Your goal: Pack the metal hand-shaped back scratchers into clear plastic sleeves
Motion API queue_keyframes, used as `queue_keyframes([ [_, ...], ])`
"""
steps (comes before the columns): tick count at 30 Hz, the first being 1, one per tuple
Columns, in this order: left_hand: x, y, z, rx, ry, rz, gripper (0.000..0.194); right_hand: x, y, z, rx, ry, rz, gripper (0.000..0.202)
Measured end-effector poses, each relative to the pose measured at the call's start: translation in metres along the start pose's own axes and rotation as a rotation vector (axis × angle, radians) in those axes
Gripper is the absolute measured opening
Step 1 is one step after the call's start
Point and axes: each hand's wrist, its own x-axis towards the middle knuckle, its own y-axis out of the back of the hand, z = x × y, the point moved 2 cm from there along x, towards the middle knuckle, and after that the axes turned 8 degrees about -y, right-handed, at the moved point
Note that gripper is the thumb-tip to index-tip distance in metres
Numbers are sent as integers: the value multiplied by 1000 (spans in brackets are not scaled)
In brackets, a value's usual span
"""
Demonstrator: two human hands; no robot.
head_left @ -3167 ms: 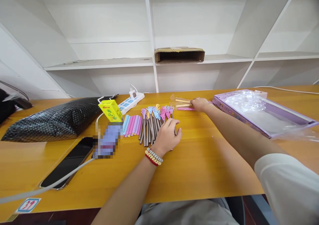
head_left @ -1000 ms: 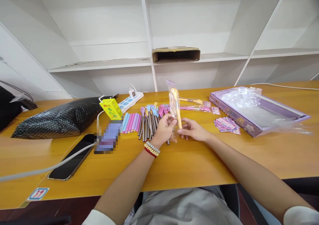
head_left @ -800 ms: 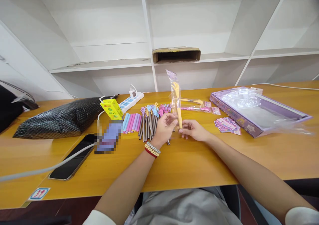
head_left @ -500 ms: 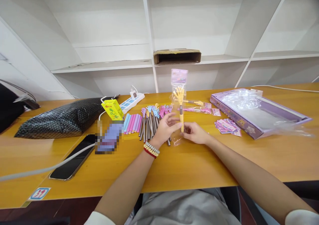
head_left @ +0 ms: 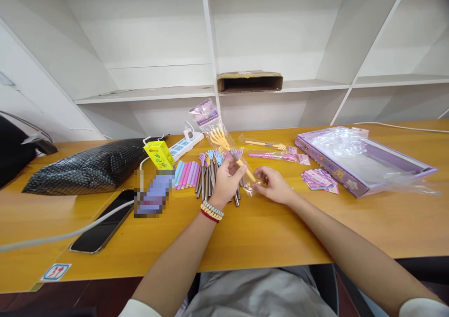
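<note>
A yellow back scratcher [head_left: 219, 138] sits inside a clear plastic bag with a purple header card [head_left: 204, 112], tilted up to the left. My left hand [head_left: 229, 179] is closed round its handle through the plastic. At the handle's lower end, my right hand [head_left: 273, 184] has curled fingers pinching the bag's bottom edge. Behind my left hand lie several loose scratcher heads with metal rods [head_left: 210, 172], partly hidden by it. Beside them is a row of pastel handles [head_left: 187, 174]. Two bagged scratchers, one yellow [head_left: 263, 144] and one pink [head_left: 273, 156], lie behind my hands.
On the right are a pile of pink cards [head_left: 320, 180] and a purple display box [head_left: 351, 183] with clear plastic. Leftward are a yellow carton [head_left: 159, 155], a power strip [head_left: 185, 144], a phone [head_left: 101, 221], a white cable [head_left: 70, 237] and a black bubble-wrap parcel [head_left: 87, 167].
The bagged yellow scratcher has tipped from upright to leaning left, its header card swinging left and slightly down. My left hand has shifted slightly left and its grip has closed round the handle.
</note>
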Motion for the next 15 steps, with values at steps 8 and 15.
queue_keyframes([
  [8, 1, 2, -1, -2, 47, 111, 22, 1, -1, 8, -74, 84, 48, 13],
  [15, 1, -1, 0, -64, 47, 165, 21, -5, 2, -11, -186, 223, 215, 7],
])
